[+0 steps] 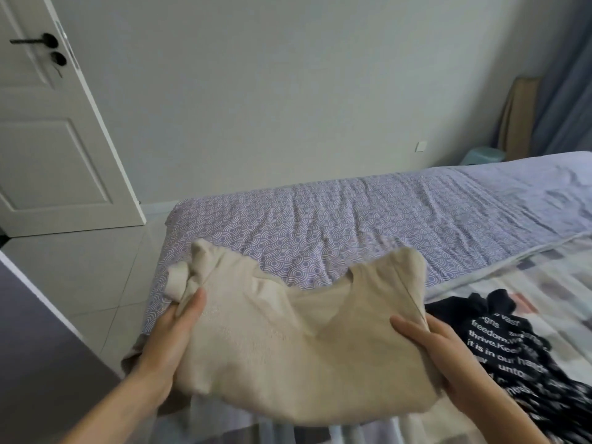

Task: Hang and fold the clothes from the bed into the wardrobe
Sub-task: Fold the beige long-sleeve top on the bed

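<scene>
Down below us sits the bed [352, 219], and we hold the beige top [288, 341] just over its near edge, long axis running side to side. Our left grip [173, 341] clamps one bunched end, thumb on top; our right grip [442, 357] pinches the other, equally near. Soft knit, folded, sagging mid-span. Just right lies a black printed shirt [512, 354]; farther off, the door [48, 139].

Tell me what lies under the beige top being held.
The left hand and right hand hold the beige top over the purple patterned sheet, which shows past its far edge. What lies directly beneath it is covered.
</scene>
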